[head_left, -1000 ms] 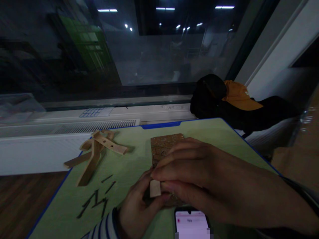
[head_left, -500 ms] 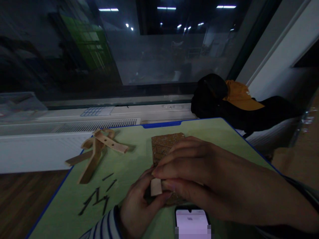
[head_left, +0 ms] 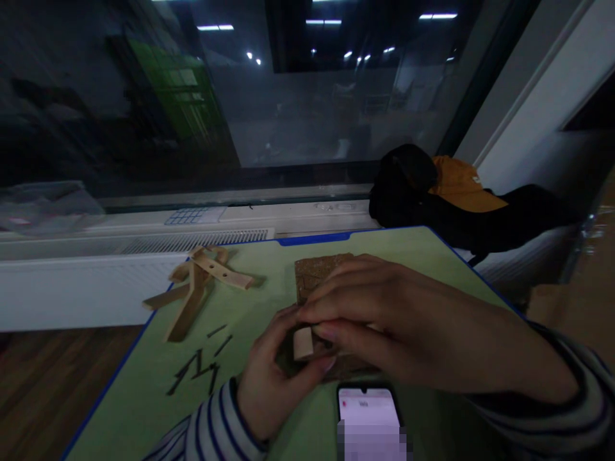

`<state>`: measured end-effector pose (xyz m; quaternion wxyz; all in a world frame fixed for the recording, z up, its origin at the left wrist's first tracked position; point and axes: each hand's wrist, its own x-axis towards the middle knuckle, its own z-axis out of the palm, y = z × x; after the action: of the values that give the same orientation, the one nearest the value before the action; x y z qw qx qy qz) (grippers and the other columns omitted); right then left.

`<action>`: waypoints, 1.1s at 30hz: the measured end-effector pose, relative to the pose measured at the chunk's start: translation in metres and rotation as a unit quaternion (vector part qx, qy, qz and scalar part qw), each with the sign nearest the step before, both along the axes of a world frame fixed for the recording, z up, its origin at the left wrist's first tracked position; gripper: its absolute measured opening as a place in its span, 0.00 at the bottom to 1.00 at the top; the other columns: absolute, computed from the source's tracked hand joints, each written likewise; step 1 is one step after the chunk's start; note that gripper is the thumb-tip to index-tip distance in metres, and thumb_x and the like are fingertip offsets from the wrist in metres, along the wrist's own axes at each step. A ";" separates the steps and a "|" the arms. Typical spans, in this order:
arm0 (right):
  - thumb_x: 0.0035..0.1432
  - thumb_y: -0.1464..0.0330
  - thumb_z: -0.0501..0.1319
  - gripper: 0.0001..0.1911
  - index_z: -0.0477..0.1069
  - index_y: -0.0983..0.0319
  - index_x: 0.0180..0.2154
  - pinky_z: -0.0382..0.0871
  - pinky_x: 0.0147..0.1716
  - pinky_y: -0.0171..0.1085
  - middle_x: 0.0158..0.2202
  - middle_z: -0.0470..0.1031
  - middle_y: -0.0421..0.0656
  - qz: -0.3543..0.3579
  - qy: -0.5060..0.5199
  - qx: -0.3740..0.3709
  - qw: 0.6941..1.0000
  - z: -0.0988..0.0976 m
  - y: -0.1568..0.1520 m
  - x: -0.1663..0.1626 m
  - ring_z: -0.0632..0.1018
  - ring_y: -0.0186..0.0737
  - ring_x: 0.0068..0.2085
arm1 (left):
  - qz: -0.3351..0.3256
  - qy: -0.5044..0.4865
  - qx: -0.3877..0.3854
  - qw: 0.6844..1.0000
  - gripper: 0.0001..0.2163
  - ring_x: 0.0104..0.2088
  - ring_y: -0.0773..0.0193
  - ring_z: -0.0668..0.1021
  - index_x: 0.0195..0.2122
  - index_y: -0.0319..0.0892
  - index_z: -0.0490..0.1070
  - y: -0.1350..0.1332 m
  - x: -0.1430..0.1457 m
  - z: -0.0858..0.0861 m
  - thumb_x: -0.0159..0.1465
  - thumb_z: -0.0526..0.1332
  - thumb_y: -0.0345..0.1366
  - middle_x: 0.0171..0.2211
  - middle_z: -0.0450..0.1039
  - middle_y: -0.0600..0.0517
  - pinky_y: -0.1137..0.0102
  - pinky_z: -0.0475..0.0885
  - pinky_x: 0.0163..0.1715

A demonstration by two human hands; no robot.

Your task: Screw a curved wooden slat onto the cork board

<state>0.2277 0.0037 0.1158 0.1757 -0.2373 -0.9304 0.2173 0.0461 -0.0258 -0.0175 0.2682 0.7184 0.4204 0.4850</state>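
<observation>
A pale wooden piece shows its squared end between my two hands, over a brown rough-surfaced board with dark lines on it. My left hand is closed around its near and left sides, thumb stretched below it. From the right, my right hand reaches over the top with fingers curled and thumb pressed beside the piece. Most of the piece and much of the board are hidden under my fingers. Just below the hands lies a phone with a lit screen.
Curved wooden parts, one with two holes, lie at the table's left edge. Several dark screws or nails are scattered nearby. A radiator and window sill border the green table. An orange cap rests on dark cloth.
The view has shifted slightly, so the table items appear a bit higher and to the right. Both hands keep hold of the wooden piece, with the right forearm's striped sleeve showing more.
</observation>
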 end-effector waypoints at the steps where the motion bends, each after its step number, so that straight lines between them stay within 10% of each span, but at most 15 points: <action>1: 0.63 0.70 0.53 0.09 0.70 0.62 0.41 0.61 0.45 0.38 0.38 0.75 0.41 0.001 -0.001 0.006 1.000 0.000 0.000 0.001 0.72 0.36 0.43 | 0.001 -0.011 0.011 1.000 0.18 0.39 0.58 0.77 0.45 0.44 0.68 0.000 0.002 0.004 0.52 0.66 0.31 0.40 0.74 0.49 0.63 0.73 0.41; 12: 0.62 0.72 0.52 0.09 0.71 0.62 0.38 0.62 0.45 0.39 0.41 0.71 0.43 -0.016 -0.035 0.087 0.996 0.006 -0.007 0.007 0.71 0.37 0.43 | 0.003 0.006 0.067 0.998 0.09 0.33 0.64 0.77 0.33 0.40 0.73 0.012 0.012 0.042 0.51 0.67 0.32 0.32 0.75 0.52 0.70 0.73 0.35; 33: 0.63 0.70 0.53 0.13 0.67 0.62 0.48 0.59 0.48 0.34 0.43 0.72 0.41 -0.001 -0.022 0.092 0.996 0.005 -0.009 0.001 0.70 0.34 0.46 | 0.084 -0.038 0.127 0.988 0.08 0.35 0.65 0.76 0.35 0.41 0.70 -0.002 0.013 0.014 0.54 0.66 0.31 0.33 0.74 0.52 0.70 0.72 0.37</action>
<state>0.2286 -0.0053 0.1205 0.1767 -0.2254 -0.9498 0.1257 0.0594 -0.0279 -0.0032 0.1484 0.6896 0.4038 0.5825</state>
